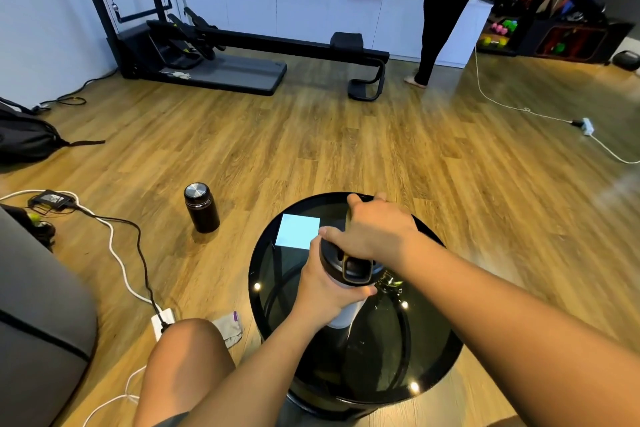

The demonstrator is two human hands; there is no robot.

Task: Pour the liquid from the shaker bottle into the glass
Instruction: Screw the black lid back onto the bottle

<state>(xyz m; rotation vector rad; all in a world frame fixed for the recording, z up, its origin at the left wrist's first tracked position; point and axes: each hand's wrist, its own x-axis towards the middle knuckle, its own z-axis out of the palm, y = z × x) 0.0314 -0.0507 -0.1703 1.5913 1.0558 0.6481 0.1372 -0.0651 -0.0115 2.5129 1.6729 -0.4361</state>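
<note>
The shaker bottle has a pale body and a black lid, and stands upright over the round black glass table. My left hand is wrapped around its body just under the lid. My right hand lies on top of the lid with fingers curled over its far side. Right of the bottle, part of a clear glass shows under my right forearm; most of it is hidden.
A pale blue square lies on the table's far left. A dark flask stands on the wooden floor to the left. Cables and a power strip lie near my knee. A person stands far back by gym equipment.
</note>
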